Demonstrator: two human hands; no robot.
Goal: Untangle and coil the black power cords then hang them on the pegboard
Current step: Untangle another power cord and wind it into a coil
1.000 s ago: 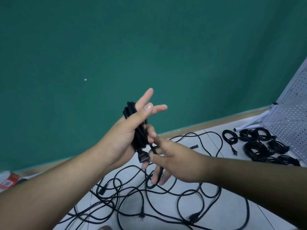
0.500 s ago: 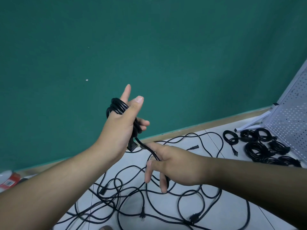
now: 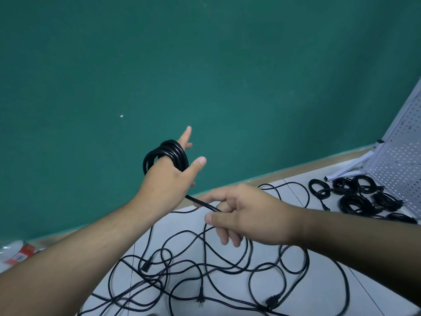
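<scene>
Head view: nearest me, the loose cords (image 3: 205,270) are lying tangled across the floor (image 3: 180,224), not yet sorted. Just above them the right hand (image 3: 248,215) is pinching the cord (image 3: 200,202) in a closed grip. It has drawn away from the left hand (image 3: 168,181), which it was meeting a second ago, so a short taut stretch is now running between them. The left hand is carrying the coil (image 3: 168,151) looped round it, thumb and forefinger spread. I cannot tell whether its other fingers are clamping. Another wrap looks imminent. Farther off, finished coils (image 3: 355,201) are waiting unhung below the pegboard (image 3: 396,160).
</scene>
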